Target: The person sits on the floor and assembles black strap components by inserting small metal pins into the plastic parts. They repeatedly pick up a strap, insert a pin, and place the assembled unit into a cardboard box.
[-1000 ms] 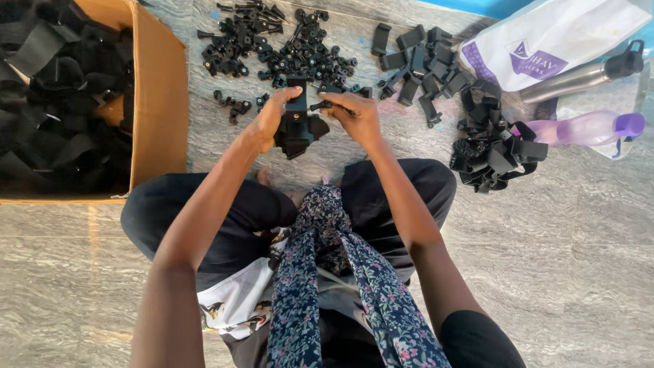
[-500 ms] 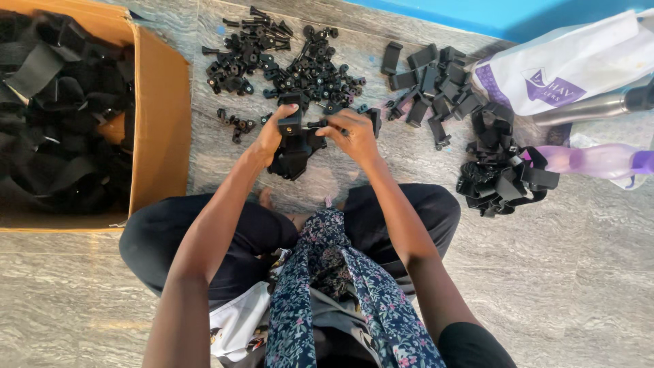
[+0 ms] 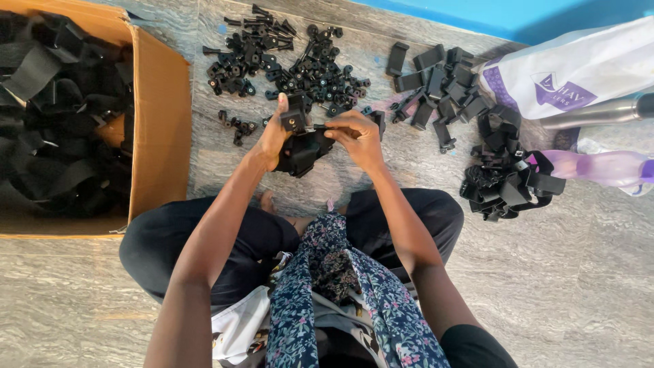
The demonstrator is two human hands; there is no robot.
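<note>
The left hand [image 3: 274, 133] grips a black strap piece [image 3: 301, 146] steady, so the right hand [image 3: 357, 136] can pinch maybe a screw into it.

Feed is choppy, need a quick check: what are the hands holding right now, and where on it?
Left hand grips a black strap-and-mount assembly at its upper block end. Right hand pinches a small black screw going into that block; exact finger contact is too small to tell.

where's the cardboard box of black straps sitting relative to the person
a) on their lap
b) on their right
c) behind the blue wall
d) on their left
d: the cardboard box stands on the floor beyond the left hand, opposite the white bag.
</note>
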